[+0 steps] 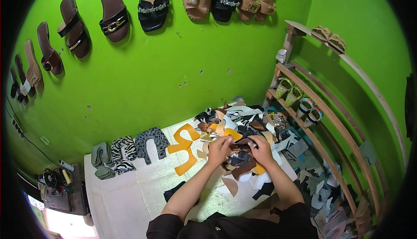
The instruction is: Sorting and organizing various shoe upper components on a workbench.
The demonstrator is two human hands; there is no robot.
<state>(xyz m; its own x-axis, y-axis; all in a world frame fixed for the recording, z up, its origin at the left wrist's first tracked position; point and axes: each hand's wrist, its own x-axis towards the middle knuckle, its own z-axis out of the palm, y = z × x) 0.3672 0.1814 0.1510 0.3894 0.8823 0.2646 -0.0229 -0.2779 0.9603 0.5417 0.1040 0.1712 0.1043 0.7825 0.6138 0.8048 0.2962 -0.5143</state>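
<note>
My left hand [220, 150] is closed, its thumb and fingers at the edge of a yellow leather piece [233, 134] above a heap of offcuts. Across from it, my right hand [261, 151] has its fingers bent together beside a dark scrap [247, 140]; what they pinch, if anything, is hard to make out. Under and around both hands lies the heap of scraps [257, 125] in black, white, tan, brown and leopard print. Left of the heap, curved yellow cut pieces [184, 158] rest on the pale table [143, 187].
Stacked cut pieces in grey-green [101, 154], zebra print [123, 148] and dark pattern [151, 143] sit at the table's left. A wooden rack [321, 95] with shoes stands on the right, above scraps [315, 182] on the floor. Sandals [154, 9] hang along the green wall.
</note>
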